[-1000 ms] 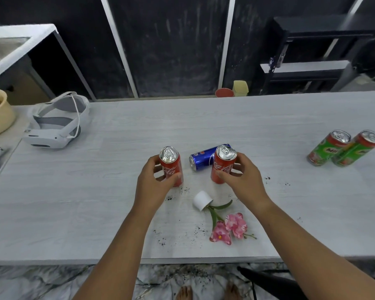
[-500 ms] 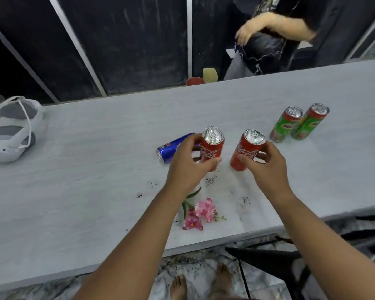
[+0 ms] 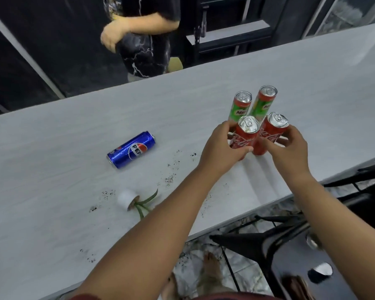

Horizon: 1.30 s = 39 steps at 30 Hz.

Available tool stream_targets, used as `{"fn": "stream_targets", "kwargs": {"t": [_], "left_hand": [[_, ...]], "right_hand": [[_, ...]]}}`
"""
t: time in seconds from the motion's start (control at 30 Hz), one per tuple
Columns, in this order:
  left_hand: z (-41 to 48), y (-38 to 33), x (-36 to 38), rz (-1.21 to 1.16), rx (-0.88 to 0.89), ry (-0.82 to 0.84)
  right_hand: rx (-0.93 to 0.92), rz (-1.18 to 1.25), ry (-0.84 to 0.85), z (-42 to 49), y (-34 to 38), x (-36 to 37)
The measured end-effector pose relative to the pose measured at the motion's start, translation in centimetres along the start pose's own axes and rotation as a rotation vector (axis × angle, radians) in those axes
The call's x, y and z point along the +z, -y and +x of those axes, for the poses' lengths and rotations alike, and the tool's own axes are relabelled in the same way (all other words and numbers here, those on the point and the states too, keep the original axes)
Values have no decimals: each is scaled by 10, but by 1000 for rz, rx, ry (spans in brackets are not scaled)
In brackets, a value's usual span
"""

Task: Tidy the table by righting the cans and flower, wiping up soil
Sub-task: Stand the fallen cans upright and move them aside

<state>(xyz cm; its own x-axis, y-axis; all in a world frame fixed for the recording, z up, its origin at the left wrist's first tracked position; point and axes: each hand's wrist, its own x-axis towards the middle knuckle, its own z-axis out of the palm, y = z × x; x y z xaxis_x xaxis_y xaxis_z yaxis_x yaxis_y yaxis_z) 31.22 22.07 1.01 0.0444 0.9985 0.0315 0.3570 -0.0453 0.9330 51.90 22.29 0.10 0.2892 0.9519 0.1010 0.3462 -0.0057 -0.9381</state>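
Note:
My left hand [image 3: 222, 148] grips one upright red Coca-Cola can [image 3: 246, 135]. My right hand [image 3: 290, 151] grips a second red Coca-Cola can [image 3: 273, 131] right beside it. Both stand just in front of two upright green Milo cans [image 3: 240, 107], [image 3: 264, 100]. A blue Pepsi can [image 3: 131, 149] lies on its side to the left. A small white pot [image 3: 127, 199] with a green-leaved flower lies tipped over near the front edge; my left forearm hides the blossoms. Dark soil specks [image 3: 170, 167] are scattered across the pale table [image 3: 52, 148].
A person in a dark patterned shirt [image 3: 143, 35] stands behind the table's far edge. A black shelf unit [image 3: 232, 29] is at the back. A black chair [image 3: 290, 245] sits below the table's near right corner. My bare feet are on the marbled floor.
Both hands carried the two Coca-Cola cans to the right, up against the Milo cans. My view swung right, so the headset left the frame and the Pepsi can now lies far left.

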Motion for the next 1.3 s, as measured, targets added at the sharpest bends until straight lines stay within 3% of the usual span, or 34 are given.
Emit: {"fn": "stream_targets", "kwargs": {"t": [0.6, 0.77, 0.93, 1.03, 1.3], "left_hand": [[35, 4, 60, 16, -6, -20], [32, 7, 57, 136, -24, 8], [3, 23, 23, 261, -19, 18], [-21, 33, -14, 287, 0, 6], [-78, 62, -122, 380, -42, -156]], "right_hand": [[52, -35, 69, 45, -30, -20], [120, -111, 70, 47, -44, -17], [216, -221, 16, 20, -52, -16], [185, -280, 2, -11, -49, -12], [46, -226, 249, -84, -10, 59]]}}
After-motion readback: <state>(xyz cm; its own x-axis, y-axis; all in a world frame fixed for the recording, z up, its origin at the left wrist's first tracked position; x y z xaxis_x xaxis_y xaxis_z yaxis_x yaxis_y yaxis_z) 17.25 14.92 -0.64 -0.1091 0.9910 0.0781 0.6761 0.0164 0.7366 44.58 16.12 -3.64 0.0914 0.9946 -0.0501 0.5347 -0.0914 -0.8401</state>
